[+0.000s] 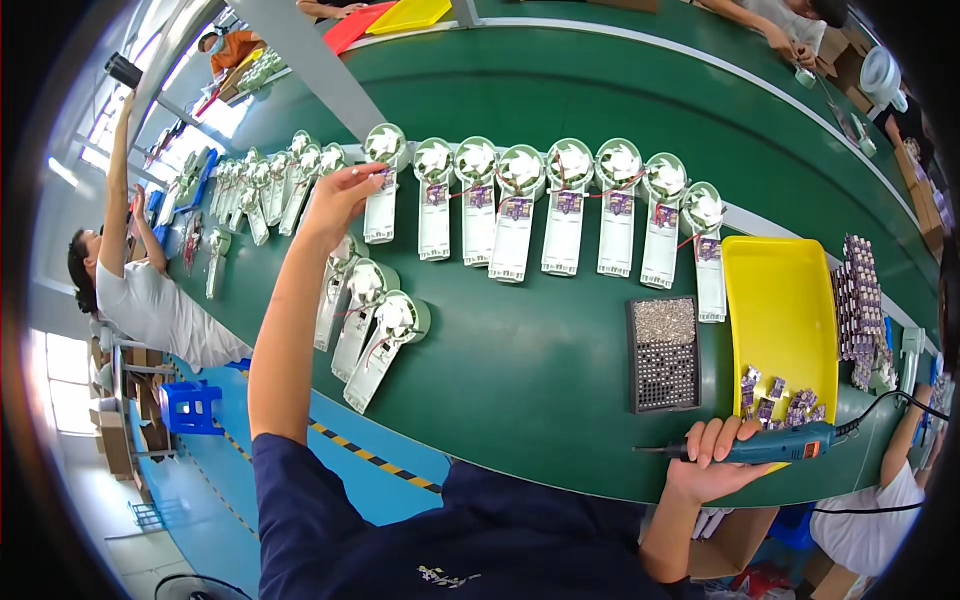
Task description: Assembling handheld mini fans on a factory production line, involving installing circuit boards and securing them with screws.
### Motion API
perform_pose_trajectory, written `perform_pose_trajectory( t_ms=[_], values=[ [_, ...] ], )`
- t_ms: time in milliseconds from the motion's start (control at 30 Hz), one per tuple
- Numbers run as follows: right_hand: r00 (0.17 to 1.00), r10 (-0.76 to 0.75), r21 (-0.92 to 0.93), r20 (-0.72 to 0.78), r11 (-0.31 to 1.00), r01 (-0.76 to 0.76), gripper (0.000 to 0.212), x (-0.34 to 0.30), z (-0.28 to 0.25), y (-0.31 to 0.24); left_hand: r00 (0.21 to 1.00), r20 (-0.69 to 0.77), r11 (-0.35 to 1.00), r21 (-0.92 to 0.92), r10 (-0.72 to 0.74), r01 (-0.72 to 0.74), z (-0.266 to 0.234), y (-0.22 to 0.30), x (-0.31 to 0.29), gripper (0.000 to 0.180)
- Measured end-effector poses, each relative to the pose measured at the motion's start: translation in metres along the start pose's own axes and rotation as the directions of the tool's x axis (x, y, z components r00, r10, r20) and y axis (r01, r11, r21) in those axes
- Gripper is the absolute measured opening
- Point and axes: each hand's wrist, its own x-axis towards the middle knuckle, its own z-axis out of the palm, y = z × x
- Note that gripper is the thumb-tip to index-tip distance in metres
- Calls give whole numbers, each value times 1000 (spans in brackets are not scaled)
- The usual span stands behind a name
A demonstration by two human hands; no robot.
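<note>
My left hand (345, 203) reaches far out, fingers pinched together over the upper body of a pale green handheld fan housing (380, 218) with a white impeller. A bit of purple circuit board (389, 180) shows beside the fingertips; what they pinch is too small to make out. My right hand (712, 462) is wrapped round a teal electric screwdriver (775, 445), near the table's front edge. Its thin bit points left and touches nothing. To the right of the left hand runs a row of similar fan housings (513, 235), with purple boards and red wires.
Three more fan housings (370, 375) lie near the left forearm. A black screw tray (665, 355) and a yellow bin (785, 310) with loose boards stand at right, beside stacked purple boards (860, 305). A grey post (315, 70) rises behind. Co-workers sit around the green table (520, 370).
</note>
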Motion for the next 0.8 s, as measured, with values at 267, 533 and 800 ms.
perform_pose_trajectory(
  t_ms=[267, 533, 800],
  values=[
    [995, 60, -3, -74, 998, -61, 59, -3, -5, 0, 975, 158, 946, 310, -154, 99, -11, -3, 14, 34],
    [998, 64, -27, 21, 998, -63, 49, 5, 3, -2, 939, -72, 617, 770, 335, -161, 23, 35, -135, 46],
    [986, 167, 135, -11, 977, -164, 54, 1, 4, -6, 989, -63, 598, 801, 133, -29, 45, 1, -228, 56]
  ],
)
